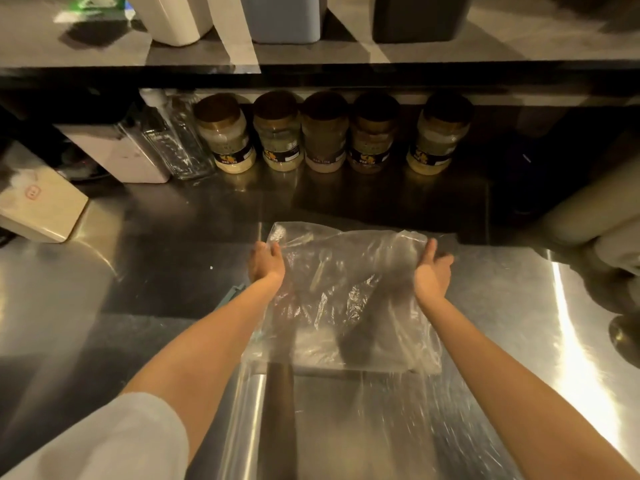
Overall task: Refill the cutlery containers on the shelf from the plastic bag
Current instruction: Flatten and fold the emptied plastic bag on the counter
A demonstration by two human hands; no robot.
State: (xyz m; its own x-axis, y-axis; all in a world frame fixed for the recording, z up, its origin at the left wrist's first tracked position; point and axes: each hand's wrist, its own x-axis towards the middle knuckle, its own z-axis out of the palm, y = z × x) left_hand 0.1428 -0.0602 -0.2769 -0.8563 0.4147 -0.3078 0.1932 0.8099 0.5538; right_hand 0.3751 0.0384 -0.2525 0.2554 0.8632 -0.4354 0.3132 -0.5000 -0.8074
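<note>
Your left hand (pixel 266 263) and right hand (pixel 431 268) each grip a far corner of the bag (pixel 346 306), spread between them over the counter (pixel 138 271); the containers (pixel 284 19) stand on the shelf (pixel 519 53) beyond, above both hands.

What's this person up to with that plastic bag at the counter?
A person holds a clear plastic bag by its top corners, left hand on one, right hand on the other, over a steel counter. The bag looks nearly empty; something like one pale spoon shows inside. Containers stand on the shelf above.
</note>
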